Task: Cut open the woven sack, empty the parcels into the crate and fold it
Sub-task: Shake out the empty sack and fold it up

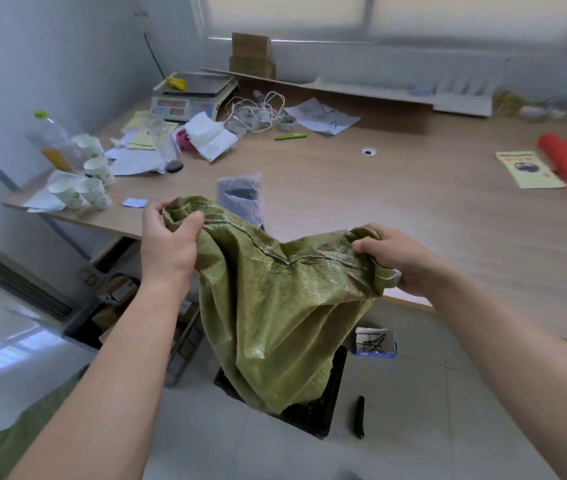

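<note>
Head view, we count: one green woven sack [275, 299], hanging mouth-down over one black crate [327, 407]; our left hand [167, 240] and right hand [400, 258] each clench a stitched corner. One dark cutter [359, 417] on floor; four paper cups [96, 169] on desk [379, 202].

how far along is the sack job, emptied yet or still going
Looks mid-emptying. Both hands, left and right, hold the green woven sack by its stitched end, its other end hanging down into the black crate on the floor, so the cut seems made. The sack hangs limp, probably near empty; the crate's contents are hidden. A dark tool, maybe the cutter, lies beside the crate. Folding is left.
</note>
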